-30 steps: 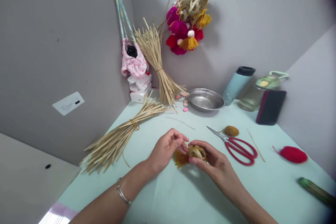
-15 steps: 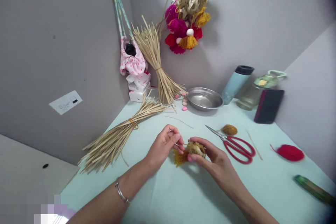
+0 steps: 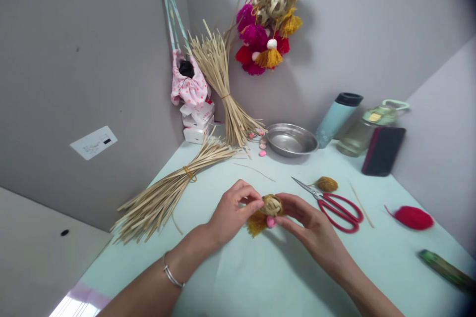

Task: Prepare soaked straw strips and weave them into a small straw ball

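Observation:
Between both hands is a small woven straw ball (image 3: 272,206), with a mustard yarn tassel (image 3: 256,224) and a pink bead (image 3: 270,222) below it. My left hand (image 3: 238,208) has its thumb and fingertips pinched at the ball's left side; any strand between them is too small to see. On the right side, my right hand (image 3: 307,215) grips the ball between thumb and fingers. Red-handled scissors (image 3: 336,208) lie to the right of that hand, beside a mustard yarn bundle (image 3: 327,184).
Straw bundles (image 3: 171,188) lie and stand at the left and back. A metal bowl (image 3: 292,139), a blue bottle (image 3: 339,119), a green bottle (image 3: 368,131) and a phone (image 3: 384,151) line the back. Red yarn (image 3: 414,218) lies right. Woven balls with tassels (image 3: 269,20) hang above.
My left fingers have come in against the ball's left side, and the yellow strand seen before between them and the ball no longer shows. The ball has turned and shifted slightly left.

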Available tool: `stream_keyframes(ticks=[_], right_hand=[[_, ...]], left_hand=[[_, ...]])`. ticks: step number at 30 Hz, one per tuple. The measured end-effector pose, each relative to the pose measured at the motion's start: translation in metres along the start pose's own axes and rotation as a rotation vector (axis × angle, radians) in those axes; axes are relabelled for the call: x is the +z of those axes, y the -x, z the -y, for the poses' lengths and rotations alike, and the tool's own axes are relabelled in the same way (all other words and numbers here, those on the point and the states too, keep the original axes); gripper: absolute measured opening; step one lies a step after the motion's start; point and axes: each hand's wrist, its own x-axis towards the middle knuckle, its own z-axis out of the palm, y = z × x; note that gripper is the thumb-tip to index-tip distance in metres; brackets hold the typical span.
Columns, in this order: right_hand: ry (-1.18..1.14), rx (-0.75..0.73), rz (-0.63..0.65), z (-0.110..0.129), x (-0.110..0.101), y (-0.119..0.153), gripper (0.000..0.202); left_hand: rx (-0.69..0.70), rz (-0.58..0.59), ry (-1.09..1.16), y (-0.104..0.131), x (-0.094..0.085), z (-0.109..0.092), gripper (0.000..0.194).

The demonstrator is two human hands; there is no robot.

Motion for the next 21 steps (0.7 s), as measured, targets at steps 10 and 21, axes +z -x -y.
stream_keyframes(ticks=[10, 21], right_hand=[[0.257, -0.026, -0.046, 0.009, -0.020, 0.002, 0.034], [-0.342, 0.041, 0.091, 0.027, -0.012, 0.010, 0.030]], left_hand=[[-0.056, -0.030, 0.066, -0.001, -0.001, 0.001, 0.015], [0.094, 0.139, -0.136, 0.008, 0.010, -0.008, 0.011]])
